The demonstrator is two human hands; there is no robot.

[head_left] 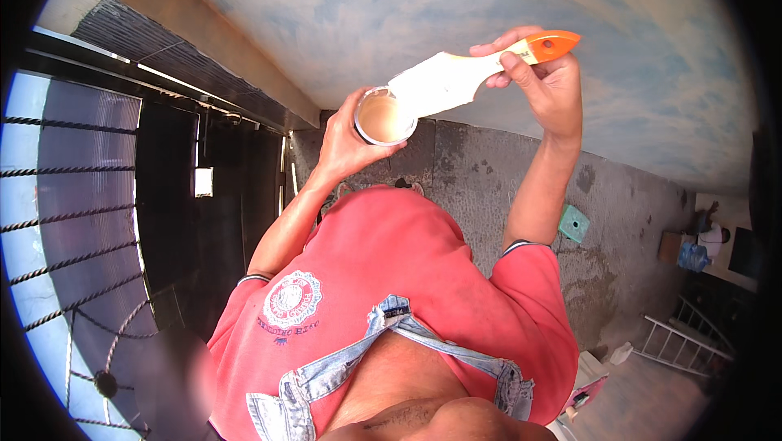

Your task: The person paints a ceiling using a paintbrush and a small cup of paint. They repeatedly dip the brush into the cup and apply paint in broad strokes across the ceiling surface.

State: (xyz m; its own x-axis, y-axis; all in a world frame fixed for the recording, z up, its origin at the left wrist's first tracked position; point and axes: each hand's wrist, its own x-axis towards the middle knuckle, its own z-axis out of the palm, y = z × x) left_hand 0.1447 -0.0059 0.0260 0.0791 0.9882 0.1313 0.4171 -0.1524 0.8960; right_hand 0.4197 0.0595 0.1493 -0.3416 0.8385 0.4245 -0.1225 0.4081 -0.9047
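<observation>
My left hand [342,144] is wrapped round a small cup [374,140], its open top facing up. Inside is a cream-coloured liquid [380,118] that looks like paint. With my right hand [555,92] I grip a flat paintbrush [489,70] by its pale handle, between thumb and fingers. The handle's end is orange, with a hole in it. White covers the wide head of the brush, which slants down to the left. Its tip meets the right side of the cup's rim; whether it dips into the liquid I cannot tell.
A wall painted in cloudy blue and cream [326,21] rises close ahead. At left are a dark door frame [224,172] and a grille of twisted bars [69,221]. A teal stool [573,223], a metal ladder [680,342], a blue water bottle [694,257] and another person [713,236] are at right.
</observation>
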